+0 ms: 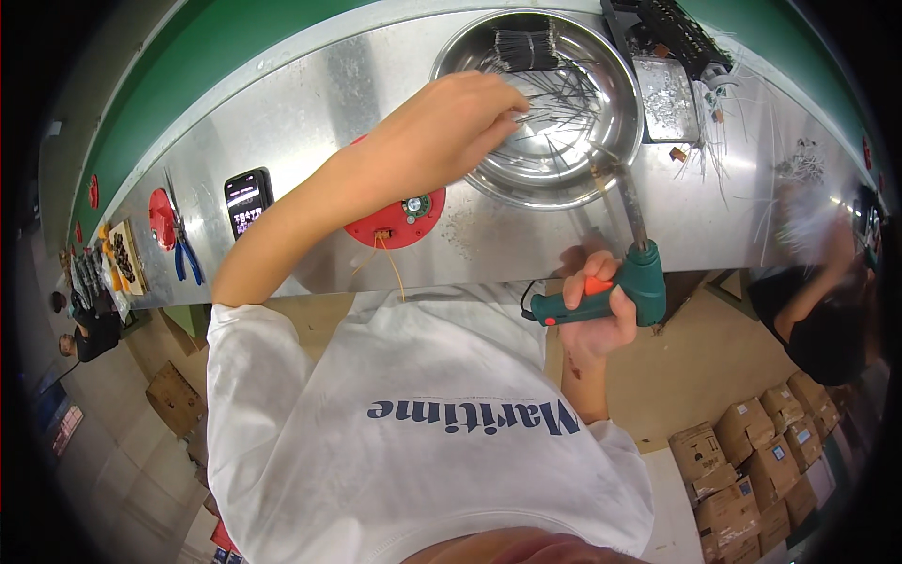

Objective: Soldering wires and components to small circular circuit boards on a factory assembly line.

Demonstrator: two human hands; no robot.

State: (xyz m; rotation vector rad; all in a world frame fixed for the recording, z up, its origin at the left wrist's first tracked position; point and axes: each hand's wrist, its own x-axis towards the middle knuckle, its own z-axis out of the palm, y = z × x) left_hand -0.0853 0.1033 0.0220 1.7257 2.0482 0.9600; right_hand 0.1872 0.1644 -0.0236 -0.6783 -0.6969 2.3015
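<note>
My right hand (601,315) is wrapped round the grip of a green soldering gun (644,282) with an orange trigger. Its metal barrel points up, the tip near the right rim of a steel bowl (625,103). Over the left part of the bowl, my left hand (470,117) has its fingers pinched together; what they hold, if anything, is hidden. Inside the bowl lie a bundle of thin black wires (526,49) and many loose dark strands (568,99). Beneath my left forearm sits a red round part (399,226), partly covered, with two thin yellowish wires (390,258) hanging from it.
A metal tray (665,99) and a black stand (681,38) are right of the bowl, with scattered wires (719,141). To the left lie a phone (247,202), blue-handled pliers (188,258) and another red part (163,218). At far right another person (817,320) works. Cardboard boxes (752,461) stand behind.
</note>
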